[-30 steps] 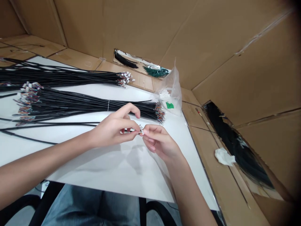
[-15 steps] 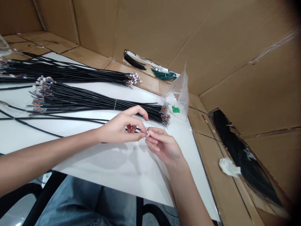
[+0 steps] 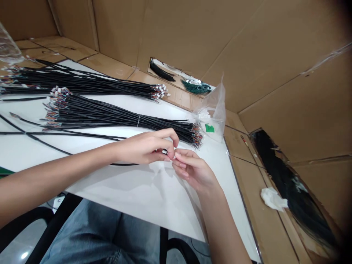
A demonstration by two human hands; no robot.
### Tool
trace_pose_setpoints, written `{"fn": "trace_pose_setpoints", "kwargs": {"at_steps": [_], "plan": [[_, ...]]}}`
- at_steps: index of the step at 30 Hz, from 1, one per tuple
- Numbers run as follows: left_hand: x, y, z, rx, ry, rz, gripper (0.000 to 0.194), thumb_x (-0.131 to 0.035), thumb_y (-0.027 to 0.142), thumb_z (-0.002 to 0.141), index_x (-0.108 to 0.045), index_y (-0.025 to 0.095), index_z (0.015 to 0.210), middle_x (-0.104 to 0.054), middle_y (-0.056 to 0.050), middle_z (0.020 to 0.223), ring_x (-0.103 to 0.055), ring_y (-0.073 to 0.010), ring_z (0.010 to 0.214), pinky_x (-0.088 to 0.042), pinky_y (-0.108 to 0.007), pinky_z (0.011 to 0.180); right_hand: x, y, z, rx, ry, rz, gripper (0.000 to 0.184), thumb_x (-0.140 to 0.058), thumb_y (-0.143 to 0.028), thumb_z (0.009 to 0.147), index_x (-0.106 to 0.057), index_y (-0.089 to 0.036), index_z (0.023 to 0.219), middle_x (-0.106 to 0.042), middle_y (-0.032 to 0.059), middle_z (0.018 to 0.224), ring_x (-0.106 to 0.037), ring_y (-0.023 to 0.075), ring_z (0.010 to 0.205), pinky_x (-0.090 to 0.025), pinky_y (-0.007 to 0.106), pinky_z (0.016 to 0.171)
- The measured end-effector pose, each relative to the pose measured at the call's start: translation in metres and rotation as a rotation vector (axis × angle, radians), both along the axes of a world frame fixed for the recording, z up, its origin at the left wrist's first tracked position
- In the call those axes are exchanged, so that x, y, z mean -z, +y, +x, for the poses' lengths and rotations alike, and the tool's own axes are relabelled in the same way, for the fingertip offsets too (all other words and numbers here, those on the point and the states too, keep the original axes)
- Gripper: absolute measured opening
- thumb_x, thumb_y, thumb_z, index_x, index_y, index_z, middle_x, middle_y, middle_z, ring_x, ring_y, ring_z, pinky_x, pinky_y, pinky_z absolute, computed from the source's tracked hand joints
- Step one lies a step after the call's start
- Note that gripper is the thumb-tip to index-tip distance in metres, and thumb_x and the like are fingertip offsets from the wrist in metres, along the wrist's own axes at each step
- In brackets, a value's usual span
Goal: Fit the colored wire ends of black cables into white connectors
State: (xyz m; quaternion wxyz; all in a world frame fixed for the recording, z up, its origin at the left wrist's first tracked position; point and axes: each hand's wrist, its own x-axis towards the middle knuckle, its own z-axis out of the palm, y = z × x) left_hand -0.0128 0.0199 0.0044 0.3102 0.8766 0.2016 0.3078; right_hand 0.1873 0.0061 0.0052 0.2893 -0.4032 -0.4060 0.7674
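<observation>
My left hand (image 3: pixel 148 148) and my right hand (image 3: pixel 192 170) meet fingertip to fingertip over the white table (image 3: pixel 132 190). Both pinch the end of one thin black cable (image 3: pixel 82 135) that runs off to the left. A small connector at the cable's tip is mostly hidden between the fingers. Just behind the hands lies a tied bundle of black cables (image 3: pixel 115 117) with coloured wire ends. A second, longer bundle (image 3: pixel 82 86) lies further back.
A clear plastic bag (image 3: pixel 211 113) with small white parts and a green label sits at the table's far right corner. Cardboard walls surround the table. A crumpled white tissue (image 3: pixel 272 198) and more black cables (image 3: pixel 297 190) lie on the cardboard to the right.
The left index finger has come down onto the cable end, so the pinch is tighter. The view has shifted left, and the hands stay in the same spot on the table.
</observation>
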Motion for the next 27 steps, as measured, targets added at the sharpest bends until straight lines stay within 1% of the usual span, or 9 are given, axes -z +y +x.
{"fn": "trace_pose_setpoints", "kwargs": {"at_steps": [2, 5, 11, 14, 17, 20, 23, 25, 27], "plan": [[0.0014, 0.0001, 0.0012, -0.024, 0.027, 0.036, 0.008, -0.049, 0.015, 0.090, -0.056, 0.016, 0.088, -0.052, -0.007, 0.107, -0.053, -0.0096, 0.076, -0.041, -0.020, 0.064, 0.0005, -0.0002, 0.0000, 0.005, -0.005, 0.010, 0.024, -0.076, -0.028, 0.067, -0.058, -0.013, 0.062, -0.038, -0.0079, 0.047, -0.033, 0.0030, 0.034, -0.018, 0.019, 0.035], [0.0031, -0.0001, 0.0039, -0.063, 0.017, 0.047, 0.008, -0.047, 0.016, 0.092, -0.054, 0.016, 0.088, -0.052, -0.008, 0.105, -0.053, -0.0108, 0.078, -0.040, -0.021, 0.065, 0.0009, -0.0002, -0.0001, 0.023, -0.011, 0.027, 0.024, -0.077, -0.028, 0.067, -0.058, -0.013, 0.062, -0.038, -0.0078, 0.047, -0.032, 0.0028, 0.034, -0.018, 0.018, 0.034], [0.0037, -0.0011, 0.0056, -0.114, 0.044, 0.026, 0.009, -0.046, 0.018, 0.092, -0.053, 0.015, 0.087, -0.051, -0.008, 0.105, -0.051, -0.0099, 0.073, -0.039, -0.021, 0.061, 0.0012, -0.0006, -0.0002, 0.036, -0.046, 0.055, 0.025, -0.077, -0.030, 0.067, -0.059, -0.013, 0.060, -0.039, -0.0079, 0.044, -0.034, 0.0028, 0.034, -0.021, 0.018, 0.035], [0.0039, -0.0020, 0.0060, -0.130, 0.062, 0.008, 0.008, -0.046, 0.017, 0.091, -0.053, 0.015, 0.088, -0.051, -0.008, 0.107, -0.050, -0.0097, 0.072, -0.040, -0.021, 0.061, 0.0018, -0.0014, -0.0005, 0.043, -0.057, 0.074, 0.028, -0.077, -0.030, 0.067, -0.057, -0.014, 0.059, -0.041, -0.0076, 0.045, -0.035, 0.0026, 0.034, -0.022, 0.018, 0.035], [0.0041, -0.0029, 0.0069, -0.154, 0.064, -0.014, 0.008, -0.046, 0.017, 0.091, -0.053, 0.014, 0.088, -0.051, -0.009, 0.106, -0.051, -0.0106, 0.073, -0.040, -0.022, 0.060, 0.0027, -0.0019, -0.0009, 0.048, -0.065, 0.087, 0.029, -0.077, -0.031, 0.068, -0.055, -0.014, 0.058, -0.041, -0.0075, 0.045, -0.035, 0.0025, 0.033, -0.022, 0.018, 0.035], [0.0035, -0.0028, 0.0072, -0.176, 0.044, -0.026, 0.008, -0.048, 0.018, 0.090, -0.054, 0.014, 0.088, -0.051, -0.009, 0.104, -0.051, -0.0118, 0.075, -0.041, -0.022, 0.061, 0.0034, -0.0018, -0.0011, 0.048, -0.086, 0.104, 0.028, -0.075, -0.032, 0.071, -0.056, -0.014, 0.060, -0.041, -0.0076, 0.042, -0.034, 0.0027, 0.034, -0.021, 0.018, 0.036], [0.0023, -0.0021, 0.0070, -0.187, 0.028, -0.027, 0.007, -0.049, 0.015, 0.089, -0.055, 0.014, 0.086, -0.051, -0.008, 0.103, -0.052, -0.0117, 0.075, -0.042, -0.022, 0.062, 0.0038, -0.0013, -0.0011, 0.050, -0.088, 0.110, 0.027, -0.075, -0.032, 0.071, -0.058, -0.014, 0.061, -0.040, -0.0078, 0.041, -0.034, 0.0031, 0.033, -0.021, 0.018, 0.036], [0.0019, -0.0022, 0.0074, -0.205, 0.041, -0.008, 0.007, -0.049, 0.013, 0.088, -0.055, 0.014, 0.084, -0.052, -0.008, 0.102, -0.052, -0.0111, 0.074, -0.042, -0.022, 0.061, 0.0042, -0.0010, -0.0012, 0.053, -0.082, 0.102, 0.027, -0.076, -0.033, 0.070, -0.059, -0.014, 0.061, -0.040, -0.0079, 0.042, -0.034, 0.0030, 0.033, -0.020, 0.019, 0.036], [0.0024, -0.0033, 0.0086, -0.246, 0.076, 0.044, 0.010, -0.048, 0.013, 0.088, -0.055, 0.014, 0.082, -0.054, -0.007, 0.102, -0.053, -0.0110, 0.071, -0.041, -0.023, 0.060, 0.0046, -0.0009, -0.0015, 0.056, -0.078, 0.094, 0.027, -0.076, -0.032, 0.070, -0.059, -0.014, 0.060, -0.040, -0.0079, 0.042, -0.034, 0.0028, 0.032, -0.020, 0.019, 0.036]]}}
